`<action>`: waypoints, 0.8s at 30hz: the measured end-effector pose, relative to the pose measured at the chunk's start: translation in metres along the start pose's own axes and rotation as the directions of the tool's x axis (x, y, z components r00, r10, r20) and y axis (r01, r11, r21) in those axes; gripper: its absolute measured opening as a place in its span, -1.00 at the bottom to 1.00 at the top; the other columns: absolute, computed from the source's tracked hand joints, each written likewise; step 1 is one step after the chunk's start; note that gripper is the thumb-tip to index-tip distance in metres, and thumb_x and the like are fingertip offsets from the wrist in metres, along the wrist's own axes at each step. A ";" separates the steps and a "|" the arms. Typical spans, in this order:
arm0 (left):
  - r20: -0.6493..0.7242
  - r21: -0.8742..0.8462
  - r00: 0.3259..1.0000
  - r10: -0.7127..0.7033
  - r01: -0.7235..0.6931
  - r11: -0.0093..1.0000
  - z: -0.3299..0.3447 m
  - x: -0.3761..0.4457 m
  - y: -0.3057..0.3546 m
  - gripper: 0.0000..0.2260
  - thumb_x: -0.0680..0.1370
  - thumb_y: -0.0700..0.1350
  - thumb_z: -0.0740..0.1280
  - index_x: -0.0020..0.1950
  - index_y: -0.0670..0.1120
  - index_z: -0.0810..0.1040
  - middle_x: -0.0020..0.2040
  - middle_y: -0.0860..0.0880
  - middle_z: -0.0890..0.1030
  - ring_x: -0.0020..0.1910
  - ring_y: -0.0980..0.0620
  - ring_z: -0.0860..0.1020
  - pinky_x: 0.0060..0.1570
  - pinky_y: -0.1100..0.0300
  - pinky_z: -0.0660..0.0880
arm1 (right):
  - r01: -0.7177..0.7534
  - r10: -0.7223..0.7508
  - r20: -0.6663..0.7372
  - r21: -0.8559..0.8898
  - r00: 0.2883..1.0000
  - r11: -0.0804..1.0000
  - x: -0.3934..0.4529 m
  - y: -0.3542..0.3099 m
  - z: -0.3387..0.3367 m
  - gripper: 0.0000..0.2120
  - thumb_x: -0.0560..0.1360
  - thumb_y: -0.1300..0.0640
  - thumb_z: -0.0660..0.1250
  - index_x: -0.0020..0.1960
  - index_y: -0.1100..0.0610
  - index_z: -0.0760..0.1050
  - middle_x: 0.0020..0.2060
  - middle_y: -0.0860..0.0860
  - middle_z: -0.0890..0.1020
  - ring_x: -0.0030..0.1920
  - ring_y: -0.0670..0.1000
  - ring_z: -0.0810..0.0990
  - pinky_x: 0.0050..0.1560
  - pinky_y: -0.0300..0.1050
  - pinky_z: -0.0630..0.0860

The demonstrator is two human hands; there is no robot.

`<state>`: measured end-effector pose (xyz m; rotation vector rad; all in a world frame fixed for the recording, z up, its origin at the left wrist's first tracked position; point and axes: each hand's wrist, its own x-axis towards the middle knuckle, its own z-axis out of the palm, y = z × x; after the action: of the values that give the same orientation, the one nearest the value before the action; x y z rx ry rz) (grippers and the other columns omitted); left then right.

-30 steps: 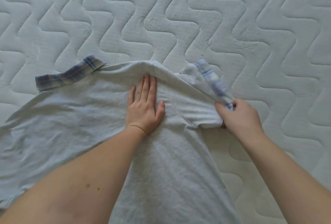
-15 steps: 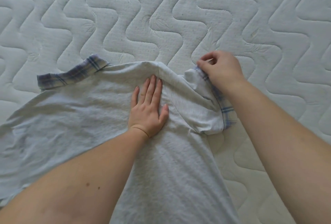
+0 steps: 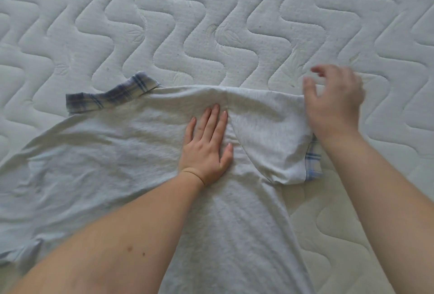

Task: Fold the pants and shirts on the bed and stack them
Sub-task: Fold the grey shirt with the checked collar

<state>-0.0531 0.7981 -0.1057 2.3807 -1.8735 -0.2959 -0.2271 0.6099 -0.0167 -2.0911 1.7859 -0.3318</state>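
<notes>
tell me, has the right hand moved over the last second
Yes. The right hand went from the plaid cuff up past the shirt edge, while the left hand stayed flat.

Left hand [image 3: 206,145] flat, palm down, fingers together and pointing away, thumb splayed to the right. Right hand [image 3: 334,103] just right of it and slightly farther out, blurred, fingers loosely spread and curled, gripping nothing. Both forearms bare, reaching forward.
</notes>
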 end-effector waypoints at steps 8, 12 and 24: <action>-0.006 -0.003 1.000 -0.005 0.005 1.000 -0.002 0.000 0.003 -0.37 0.57 0.13 0.06 0.60 -0.09 0.14 0.61 -0.09 0.14 0.59 -0.03 0.06 0.54 -0.09 -0.05 | 0.335 -0.365 0.505 0.154 0.782 0.930 0.012 -0.101 0.066 -0.58 0.51 -0.21 0.33 0.28 -0.01 0.50 0.16 -0.01 0.57 0.27 0.06 0.45 0.30 -0.01 0.34; 0.002 -0.016 1.000 -0.008 0.008 1.000 -0.001 0.000 0.002 -0.38 0.57 0.14 0.05 0.60 -0.09 0.14 0.60 -0.08 0.16 0.60 -0.03 0.04 0.55 -0.09 -0.05 | 0.449 -0.391 0.470 -0.013 0.791 0.893 0.017 -0.121 0.096 -0.71 0.50 -0.16 0.37 0.12 -0.01 0.57 0.15 0.04 0.58 0.24 0.12 0.47 0.17 -0.07 0.33; 0.033 0.019 0.999 0.015 -0.016 1.000 -0.002 -0.002 0.002 -0.34 0.57 0.14 0.05 0.63 -0.08 0.04 0.63 -0.05 0.03 0.61 -0.01 -0.05 0.55 -0.07 -0.08 | 0.387 -0.396 0.396 0.106 0.828 0.916 0.015 -0.059 0.063 -0.49 0.37 -0.22 0.46 0.24 -0.06 0.48 0.09 -0.03 0.53 0.19 0.08 0.43 0.16 -0.03 0.24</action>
<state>-0.0553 0.7993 -0.1031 2.3867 -1.9166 -0.3195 -0.1459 0.6107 -0.0493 -2.2956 1.1026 -0.0042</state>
